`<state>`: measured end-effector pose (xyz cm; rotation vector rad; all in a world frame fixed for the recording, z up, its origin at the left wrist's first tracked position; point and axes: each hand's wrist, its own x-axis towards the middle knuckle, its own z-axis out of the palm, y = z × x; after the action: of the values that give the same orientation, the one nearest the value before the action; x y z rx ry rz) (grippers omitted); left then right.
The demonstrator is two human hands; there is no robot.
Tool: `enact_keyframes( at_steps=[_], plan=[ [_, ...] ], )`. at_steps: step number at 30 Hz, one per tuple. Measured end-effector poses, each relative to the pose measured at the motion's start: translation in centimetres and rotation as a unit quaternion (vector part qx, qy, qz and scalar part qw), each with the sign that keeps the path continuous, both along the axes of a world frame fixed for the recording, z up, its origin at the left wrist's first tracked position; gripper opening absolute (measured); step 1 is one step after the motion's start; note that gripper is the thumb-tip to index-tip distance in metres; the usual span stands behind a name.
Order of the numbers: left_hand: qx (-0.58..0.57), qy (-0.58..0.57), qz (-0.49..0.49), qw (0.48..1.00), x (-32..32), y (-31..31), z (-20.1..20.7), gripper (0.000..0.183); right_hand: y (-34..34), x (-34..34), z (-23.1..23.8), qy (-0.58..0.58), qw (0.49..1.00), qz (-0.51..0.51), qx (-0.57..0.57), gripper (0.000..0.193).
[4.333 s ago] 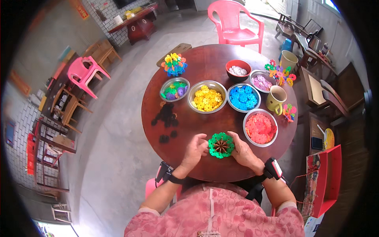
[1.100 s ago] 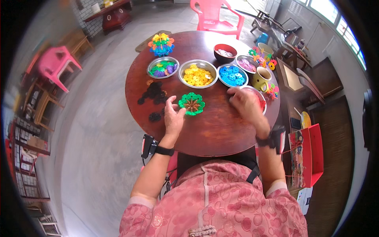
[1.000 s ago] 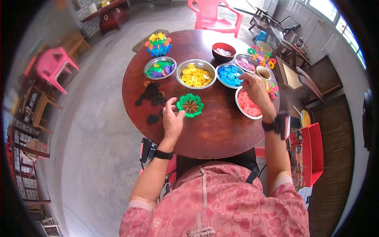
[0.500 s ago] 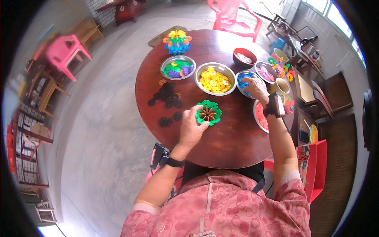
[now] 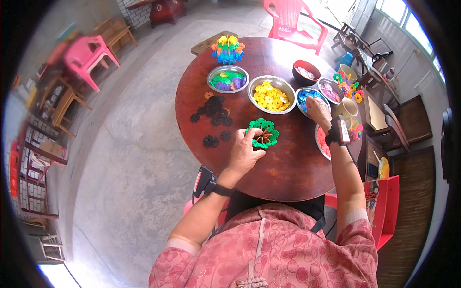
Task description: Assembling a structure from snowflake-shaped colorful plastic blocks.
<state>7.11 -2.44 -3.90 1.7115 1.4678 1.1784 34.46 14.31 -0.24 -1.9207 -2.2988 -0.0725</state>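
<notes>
While my left hand rests on the counter, its fingers are curled round the near-left rim of the green ring of plastic flakes, pinching it; the ring lies flat near the counter's middle, with a brown cluster at its centre. My right hand is reached out to the bowl of blue flakes toward the right edge, fingers bent down into the bowl; I cannot tell whether they grip a piece.

Just beside that bowl toward the far-left sits the bowl of yellow flakes, and further left the bowl of green and purple flakes. A red-flake bowl shows partly under my right wrist at the right edge. Loose black flakes are scattered on the left part of the counter. A multicoloured flake ball stands at the far edge, and a red plastic chair stands beyond the counter.
</notes>
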Motion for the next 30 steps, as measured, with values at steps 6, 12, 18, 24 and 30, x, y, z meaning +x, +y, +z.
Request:
enact_keyframes(
  at_steps=[6, 12, 18, 24, 30],
  plan=[
    [0.003, 0.010, -0.008, 1.000, -0.2, 0.0, -0.2, 0.028, -1.4, 0.0, 1.1, 0.021, 0.998, 0.065, -0.005, 0.022],
    [0.015, 0.026, -0.009, 1.000, -0.1, 0.3, -0.4, 0.022, -1.4, 0.7, 0.7, 0.025, 0.998, 0.050, 0.004, 0.020],
    [0.028, 0.040, 0.009, 0.999, -0.2, 0.5, -0.9, 0.023, -1.1, 0.8, 0.1, 0.038, 0.998, 0.044, 0.017, 0.020],
    [0.032, 0.051, 0.005, 0.998, -0.2, 0.5, -1.1, 0.025, -0.6, 1.7, -0.8, 0.025, 0.999, 0.039, 0.020, 0.019],
    [0.027, 0.043, 0.006, 0.999, -0.2, 0.5, -1.0, 0.025, -0.9, 1.5, -0.1, 0.026, 0.999, 0.041, 0.017, 0.020]
  ],
)
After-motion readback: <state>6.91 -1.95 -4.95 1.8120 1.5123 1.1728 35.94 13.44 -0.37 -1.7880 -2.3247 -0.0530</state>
